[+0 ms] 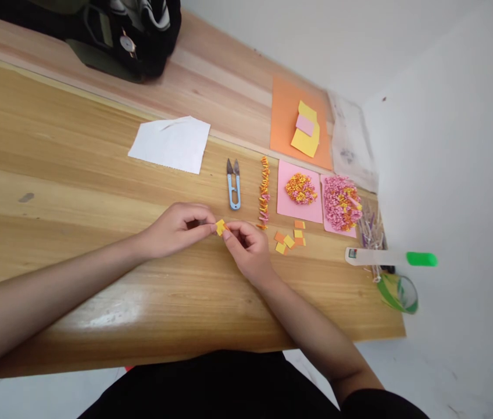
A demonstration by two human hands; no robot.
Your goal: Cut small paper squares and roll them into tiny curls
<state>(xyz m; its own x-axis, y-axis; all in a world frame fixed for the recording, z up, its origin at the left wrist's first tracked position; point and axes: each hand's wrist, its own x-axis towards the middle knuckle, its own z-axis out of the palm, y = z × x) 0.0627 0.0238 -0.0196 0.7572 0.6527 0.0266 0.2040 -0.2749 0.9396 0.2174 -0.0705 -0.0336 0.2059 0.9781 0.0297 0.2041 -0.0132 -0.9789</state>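
Between my two hands, above the wooden table, is a small yellow and orange piece of paper (220, 227). My left hand (183, 228) pinches its left side with thumb and fingertips. On the other side, my right hand (247, 244) grips the orange end between thumb and curled fingers. Several similar small yellow and orange paper pieces (289, 241) lie to the right of my right hand. Beyond the hands are blue-handled thread snips (234, 185), blades pointing away. Beside them runs a row of small twisted paper bits (264, 192) in orange, yellow and pink.
Two pink sheets hold an orange-yellow pile (301, 188) and a pink-orange pile (342, 202). An orange sheet (279, 122) with yellow paper lies behind. White paper (170, 144) and a black bag (142, 52) are farther left. A green-capped clear case (386, 258) extends past the right edge.
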